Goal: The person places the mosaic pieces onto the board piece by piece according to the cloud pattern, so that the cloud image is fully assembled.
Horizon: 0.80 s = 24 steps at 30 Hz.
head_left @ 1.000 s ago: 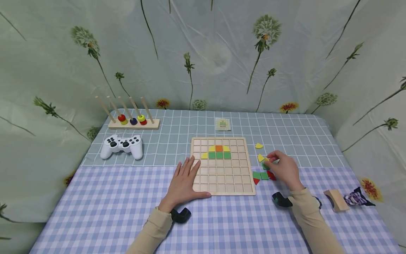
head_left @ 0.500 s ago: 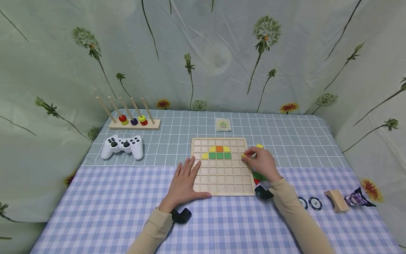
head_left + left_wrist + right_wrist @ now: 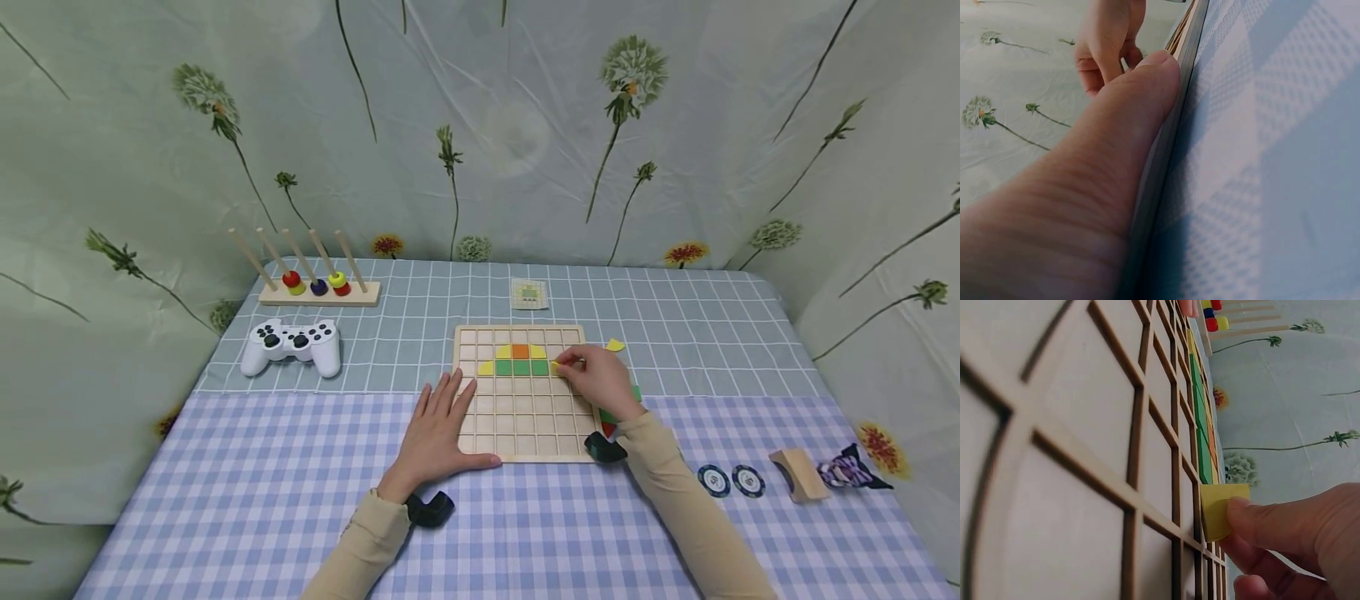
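Observation:
A wooden grid board (image 3: 525,425) lies on the table. My left hand (image 3: 435,437) rests on its left side with fingers spread, the thumb along the front edge. Over the board, my right hand (image 3: 600,382) pinches a yellow tile (image 3: 1215,512) between thumb and fingers. That tile is at the cell just right of a row of green tiles (image 3: 521,367), its edge touching or close to the grid bars. A yellow tile (image 3: 486,367) sits at the row's left end. Above the greens is an orange tile (image 3: 521,352) between two yellow tiles.
Right of the board lie a loose yellow tile (image 3: 615,344) and partly hidden green and red tiles. A pattern card (image 3: 529,293) is behind it. At left are a game controller (image 3: 291,345) and a peg stand (image 3: 319,293). Poker chips (image 3: 748,481) and a wooden block (image 3: 799,475) lie right.
My right hand has picked up a yellow tile from the loose pieces and carried it left over the board to the green row's right end. The left hand has stayed in place.

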Motion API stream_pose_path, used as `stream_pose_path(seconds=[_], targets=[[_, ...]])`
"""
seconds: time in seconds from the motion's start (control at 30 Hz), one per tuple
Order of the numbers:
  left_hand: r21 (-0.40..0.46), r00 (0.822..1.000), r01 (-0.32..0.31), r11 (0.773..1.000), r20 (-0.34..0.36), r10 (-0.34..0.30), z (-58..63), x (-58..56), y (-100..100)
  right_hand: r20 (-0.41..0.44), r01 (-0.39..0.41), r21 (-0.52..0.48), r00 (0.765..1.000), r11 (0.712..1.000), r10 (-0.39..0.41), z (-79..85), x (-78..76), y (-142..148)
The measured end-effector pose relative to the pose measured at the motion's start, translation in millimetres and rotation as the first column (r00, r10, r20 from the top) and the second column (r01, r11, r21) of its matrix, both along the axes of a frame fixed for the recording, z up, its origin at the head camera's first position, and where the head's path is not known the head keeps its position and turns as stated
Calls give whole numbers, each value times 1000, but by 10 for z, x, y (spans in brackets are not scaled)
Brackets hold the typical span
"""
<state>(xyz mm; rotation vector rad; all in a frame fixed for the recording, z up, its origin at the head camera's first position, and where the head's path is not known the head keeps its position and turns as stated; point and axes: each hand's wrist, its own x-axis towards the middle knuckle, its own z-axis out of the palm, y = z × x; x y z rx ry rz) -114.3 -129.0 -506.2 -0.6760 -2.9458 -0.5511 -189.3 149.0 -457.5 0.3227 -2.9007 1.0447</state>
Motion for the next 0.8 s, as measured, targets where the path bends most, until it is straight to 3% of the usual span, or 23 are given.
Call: stream_pose_path(seconds=[0.33, 0.63, 0.8], targets=[[-12, 1000, -2, 1000, 1, 2, 2, -6, 8, -55, 12, 62, 998, 998, -9, -6, -27, -16], [-14, 1000, -6, 1000, 13, 6, 8, 5, 10, 4, 34, 67, 999, 997, -34, -48, -9, 21], [-14, 1000, -8, 1000, 9, 8, 12, 4, 11, 7, -12, 37, 1000, 999, 12, -22, 34, 84]])
